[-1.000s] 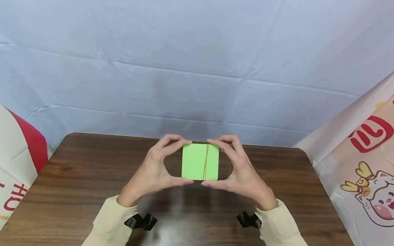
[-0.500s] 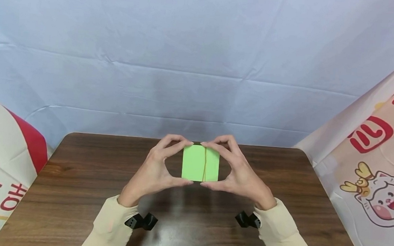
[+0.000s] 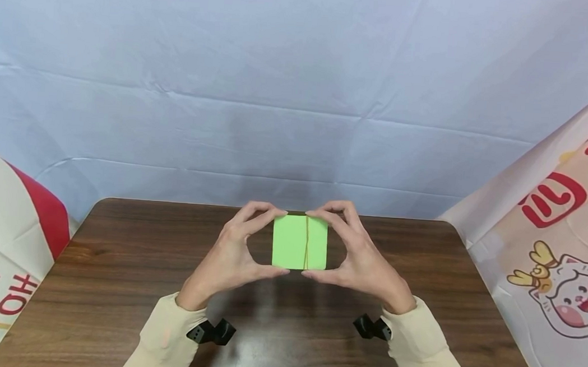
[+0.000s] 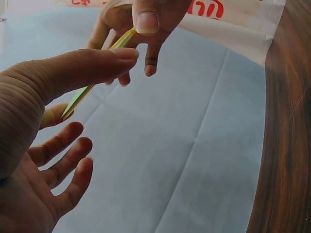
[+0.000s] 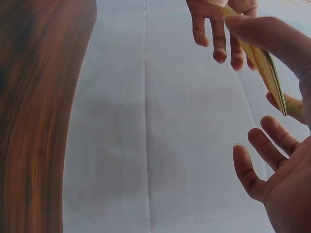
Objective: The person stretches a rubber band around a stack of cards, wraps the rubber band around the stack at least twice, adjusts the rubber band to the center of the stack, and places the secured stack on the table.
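Observation:
A thin square stack of bright green paper notes (image 3: 288, 242) is held up over the table between both hands. A thin tan rubber band (image 3: 307, 243) runs from top to bottom around it, right of the middle. My left hand (image 3: 234, 253) pinches the left part, index finger at the top edge and thumb at the bottom. On the right part, near the band, my right hand (image 3: 365, 261) pinches the same way. Seen edge-on in the left wrist view, the stack (image 4: 80, 98) shows green and yellow; its yellowish back (image 5: 260, 60) faces the right wrist camera. The other fingers stay off it.
A dark brown wooden table (image 3: 132, 263) lies below the hands. Behind it hangs a pale blue cloth (image 3: 299, 94). Printed cloths stand at the left (image 3: 8, 233) and right (image 3: 563, 250) sides. Small black devices (image 3: 212, 331) sit at both cuffs.
The rubber band's upper end has shifted slightly left across the notes. The right fingertips moved a little left, then back right. Both hands keep their pinch.

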Demonstrator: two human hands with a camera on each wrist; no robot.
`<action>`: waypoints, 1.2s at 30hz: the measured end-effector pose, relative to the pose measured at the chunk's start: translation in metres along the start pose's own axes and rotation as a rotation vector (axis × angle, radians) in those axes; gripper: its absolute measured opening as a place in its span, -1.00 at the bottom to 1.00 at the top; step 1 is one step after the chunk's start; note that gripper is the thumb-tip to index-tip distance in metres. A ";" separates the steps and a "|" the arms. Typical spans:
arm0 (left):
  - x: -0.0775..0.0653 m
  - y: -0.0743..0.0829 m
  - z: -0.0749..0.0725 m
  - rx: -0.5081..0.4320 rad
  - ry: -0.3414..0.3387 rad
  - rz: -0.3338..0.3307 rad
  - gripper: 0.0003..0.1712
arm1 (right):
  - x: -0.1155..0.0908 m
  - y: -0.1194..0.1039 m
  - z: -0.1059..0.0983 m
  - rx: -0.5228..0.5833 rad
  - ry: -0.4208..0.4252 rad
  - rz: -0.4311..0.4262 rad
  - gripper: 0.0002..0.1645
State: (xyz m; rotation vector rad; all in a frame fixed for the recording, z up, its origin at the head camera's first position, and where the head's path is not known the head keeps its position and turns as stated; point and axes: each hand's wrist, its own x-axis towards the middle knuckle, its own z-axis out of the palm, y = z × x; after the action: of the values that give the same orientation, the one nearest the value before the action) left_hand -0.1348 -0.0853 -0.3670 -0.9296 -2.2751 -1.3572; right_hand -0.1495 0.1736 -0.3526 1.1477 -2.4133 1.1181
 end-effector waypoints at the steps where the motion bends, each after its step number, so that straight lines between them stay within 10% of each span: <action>1: 0.000 0.000 0.000 -0.003 0.000 0.004 -0.01 | 0.000 0.000 0.000 0.010 -0.003 0.001 0.15; 36: 0.003 -0.001 -0.001 0.013 0.013 0.010 0.01 | 0.006 0.001 -0.002 -0.074 -0.008 -0.059 0.13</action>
State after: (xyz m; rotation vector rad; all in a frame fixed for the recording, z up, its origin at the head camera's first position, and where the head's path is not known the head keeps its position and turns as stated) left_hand -0.1382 -0.0852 -0.3658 -0.9247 -2.2638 -1.3385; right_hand -0.1541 0.1718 -0.3488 1.1937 -2.3893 0.9997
